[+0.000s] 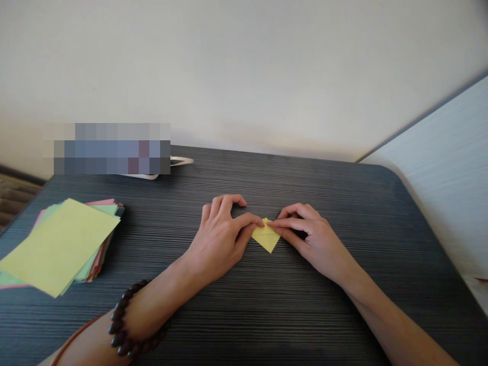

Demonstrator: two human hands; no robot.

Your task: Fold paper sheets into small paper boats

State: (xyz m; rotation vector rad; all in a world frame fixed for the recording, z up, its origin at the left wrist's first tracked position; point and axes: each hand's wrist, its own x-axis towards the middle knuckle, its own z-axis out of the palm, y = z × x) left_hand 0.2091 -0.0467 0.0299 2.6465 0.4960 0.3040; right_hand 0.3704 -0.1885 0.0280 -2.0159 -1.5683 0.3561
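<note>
A small folded yellow paper (266, 237) lies flat on the dark striped table (267, 310), its point toward me. My left hand (223, 236) rests on the table at its left, index finger and thumb pressed on the paper's upper left edge. From the right, my right hand (310, 236) pins the paper's upper right edge with its fingertips. The fingertips of both hands nearly meet at the paper's top corner. A dark bead bracelet (131, 325) circles my left wrist.
A fanned stack of coloured paper sheets (61, 244), yellow-green on top, sits at the table's left edge. A white object (168, 165) lies at the far edge beside a blurred patch. A wall rises behind; a pale surface (450, 168) borders the right.
</note>
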